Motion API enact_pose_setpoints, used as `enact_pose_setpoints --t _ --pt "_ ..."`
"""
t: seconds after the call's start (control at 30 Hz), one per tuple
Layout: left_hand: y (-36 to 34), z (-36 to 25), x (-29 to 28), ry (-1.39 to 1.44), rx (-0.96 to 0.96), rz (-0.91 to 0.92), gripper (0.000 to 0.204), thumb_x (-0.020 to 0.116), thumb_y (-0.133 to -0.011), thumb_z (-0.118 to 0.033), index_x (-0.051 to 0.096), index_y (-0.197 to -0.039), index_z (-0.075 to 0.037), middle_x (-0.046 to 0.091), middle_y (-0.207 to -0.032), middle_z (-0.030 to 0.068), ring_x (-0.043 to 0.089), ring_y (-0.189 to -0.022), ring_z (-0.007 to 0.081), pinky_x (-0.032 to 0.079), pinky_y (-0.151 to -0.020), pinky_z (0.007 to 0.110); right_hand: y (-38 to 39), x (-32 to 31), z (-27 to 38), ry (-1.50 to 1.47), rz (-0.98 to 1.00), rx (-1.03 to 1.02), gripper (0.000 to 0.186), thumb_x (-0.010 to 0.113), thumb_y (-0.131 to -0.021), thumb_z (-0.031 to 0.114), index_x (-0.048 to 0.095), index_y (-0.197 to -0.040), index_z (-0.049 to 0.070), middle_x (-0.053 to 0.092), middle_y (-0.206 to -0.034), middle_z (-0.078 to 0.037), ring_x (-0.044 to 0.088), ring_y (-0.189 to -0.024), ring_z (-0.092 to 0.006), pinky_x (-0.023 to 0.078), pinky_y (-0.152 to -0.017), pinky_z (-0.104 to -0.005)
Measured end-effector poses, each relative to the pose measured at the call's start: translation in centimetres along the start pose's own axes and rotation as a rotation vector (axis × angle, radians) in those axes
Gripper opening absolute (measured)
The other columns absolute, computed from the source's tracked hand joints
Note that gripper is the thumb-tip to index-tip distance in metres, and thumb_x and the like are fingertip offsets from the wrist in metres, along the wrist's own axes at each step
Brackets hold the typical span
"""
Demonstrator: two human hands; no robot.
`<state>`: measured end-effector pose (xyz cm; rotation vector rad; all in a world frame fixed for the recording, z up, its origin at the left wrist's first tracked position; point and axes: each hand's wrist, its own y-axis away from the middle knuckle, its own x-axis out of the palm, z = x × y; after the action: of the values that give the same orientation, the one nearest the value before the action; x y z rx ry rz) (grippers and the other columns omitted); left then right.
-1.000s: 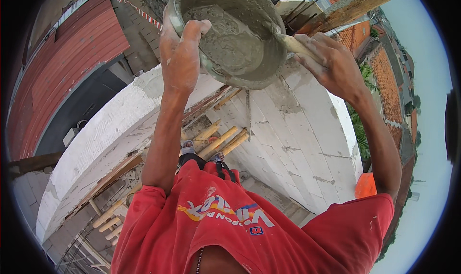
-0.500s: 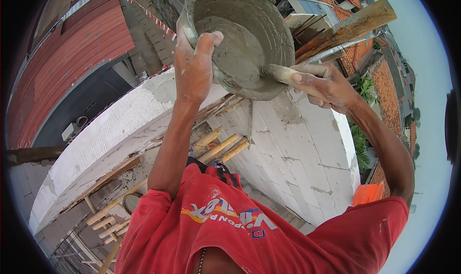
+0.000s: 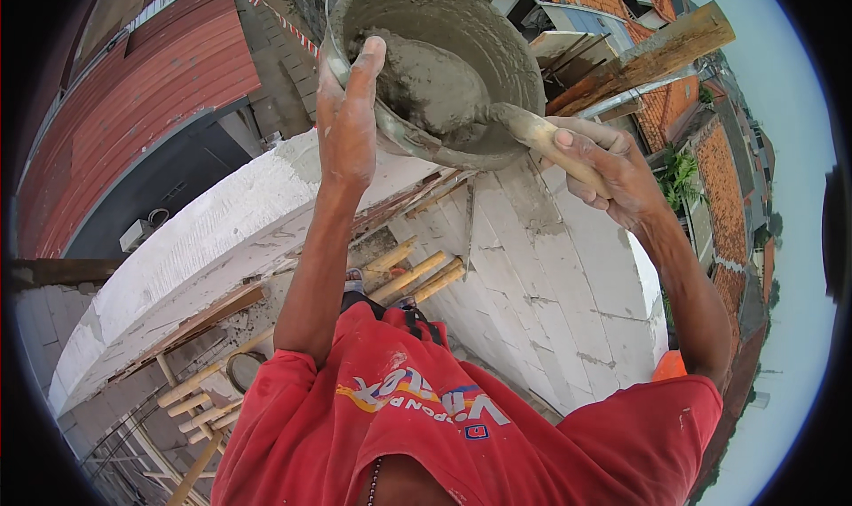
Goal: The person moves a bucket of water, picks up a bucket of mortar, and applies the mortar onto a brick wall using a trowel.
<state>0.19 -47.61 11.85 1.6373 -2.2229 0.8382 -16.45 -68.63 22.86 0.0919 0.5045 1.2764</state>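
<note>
A mortar-crusted bucket (image 3: 510, 49) is tipped toward me at the top of the view, with wet grey mortar inside. My left hand (image 3: 349, 120) grips its left rim, thumb up along the edge and fingers behind the wall. The fingers of my right hand (image 3: 603, 164) are closed round the pale wooden handle of a trowel (image 3: 532, 135). Its mortar-coated blade lies inside the bucket, under or against a heap of mortar (image 3: 435, 84), so the blade's outline is hard to make out. Both hands are smeared with dried mortar.
A white block wall (image 3: 213, 209) curves across the left, and another block wall (image 3: 532, 266) drops away below the bucket. Bamboo poles (image 3: 417, 275) lie far down near my feet. A wooden beam (image 3: 657, 53) juts out at upper right. Tiled roofs and a red metal roof (image 3: 151, 89) lie beyond.
The trowel has shifted in the bucket, and mortar now stands heaped around its blade. My right hand has lowered slightly. My left thumb has straightened along the rim, and the bucket has moved a little left.
</note>
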Motion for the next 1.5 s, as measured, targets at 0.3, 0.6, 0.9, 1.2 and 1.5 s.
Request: enact_pose_setpoints --t 0.3,0.6,0.9,1.2,1.5 --pt "0.6 0.8 -2.2 0.107 -0.084 -0.147 0.054 0.059 -0.104 -0.025 0.043 -0.147 0.003 0.051 -0.146 0.0123 0.046 -0.137 0.0205 0.035 -0.117 0.037 1.4 -2.4 0.7 -0.112 -0.070 -0.091 0.052 0.069 -0.097 0.032 0.061 -0.133 -0.004 0.070 -0.087 -0.008 0.048 -0.047 -0.0024 0.033 -0.036 -0.0157" --pt "0.6 1.8 -3.1 0.118 -0.139 -0.256 0.052 0.056 -0.105 -0.028 0.047 -0.145 0.003 0.055 -0.144 0.0117 0.054 -0.131 0.0226 0.043 -0.112 0.040 11.1 -10.6 -1.6 -0.153 -0.280 -0.075 0.048 0.062 -0.101 0.025 0.057 -0.134 -0.010 0.069 -0.089 -0.014 0.047 -0.043 -0.0034 0.033 -0.034 -0.0152" --pt "1.1 1.6 -3.3 0.161 -0.118 -0.292 0.044 0.059 -0.102 -0.022 0.053 -0.139 0.001 0.060 -0.138 0.0088 0.057 -0.127 0.0192 0.046 -0.107 0.035 21.2 -17.8 -5.4 -0.087 -0.517 0.234 0.045 0.061 -0.102 0.026 0.059 -0.131 -0.008 0.069 -0.084 -0.011 0.047 -0.041 -0.0048 0.033 -0.033 -0.0173" --pt "1.6 1.7 -3.0 0.154 -0.070 -0.273 0.040 0.058 -0.102 -0.020 0.055 -0.137 0.001 0.063 -0.132 0.0093 0.060 -0.123 0.0186 0.046 -0.106 0.034 11.8 -24.1 -5.8 -0.003 -0.483 0.392 0.033 0.062 -0.102 0.028 0.061 -0.118 -0.001 0.067 -0.086 -0.007 0.050 -0.046 -0.0039 0.034 -0.034 -0.0171" --pt "1.2 2.0 -2.7 0.067 -0.124 -0.391 0.046 0.040 -0.109 -0.022 0.048 -0.144 0.006 0.055 -0.145 0.0161 0.055 -0.131 0.0247 0.042 -0.114 0.040 -3.0 -24.9 2.4 0.447 -0.392 0.430 0.040 0.064 -0.099 0.031 0.061 -0.120 -0.002 0.069 -0.084 -0.008 0.050 -0.046 -0.0010 0.037 -0.032 -0.0148"
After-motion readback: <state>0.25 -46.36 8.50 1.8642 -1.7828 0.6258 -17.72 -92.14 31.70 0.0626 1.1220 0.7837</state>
